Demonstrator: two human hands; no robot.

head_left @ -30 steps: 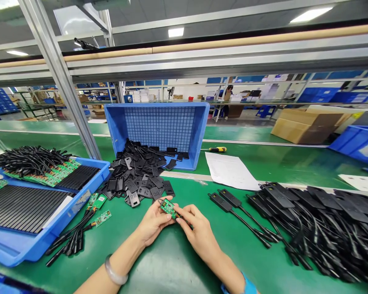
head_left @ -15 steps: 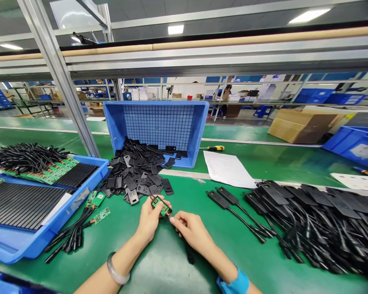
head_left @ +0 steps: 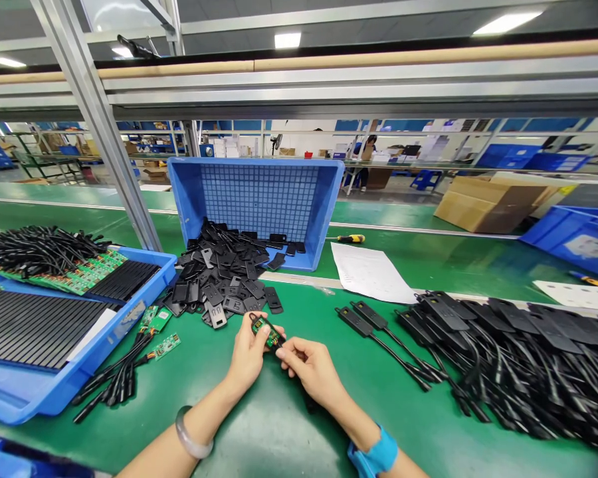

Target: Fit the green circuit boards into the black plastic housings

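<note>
A small green circuit board in a black housing [head_left: 266, 332] is held in my left hand [head_left: 249, 352], the thumb lying on the board. My right hand [head_left: 311, 372] pinches the black cable at the housing's lower right end; the cable hangs down beneath this hand. Beyond my hands, black plastic housing pieces [head_left: 229, 279] spill from a blue crate [head_left: 256, 206] tipped on its side. Several loose boards with black cables [head_left: 129, 362] lie left of my hands. To the right, two black cased units [head_left: 361, 318] rest beside a large pile of similar units [head_left: 503, 352].
At the left, a blue tray [head_left: 144, 292] holds boards with cables and rows of black strips. A yellow-black screwdriver [head_left: 351, 239] and white paper [head_left: 371, 272] lie behind. A cardboard box [head_left: 483, 202] and blue bin [head_left: 575, 239] stand right. A person [head_left: 366, 159] is far off.
The housing and board have tilted slightly in my left hand. My right hand stays at the cable end, and the cable's lower part now shows less below it.
</note>
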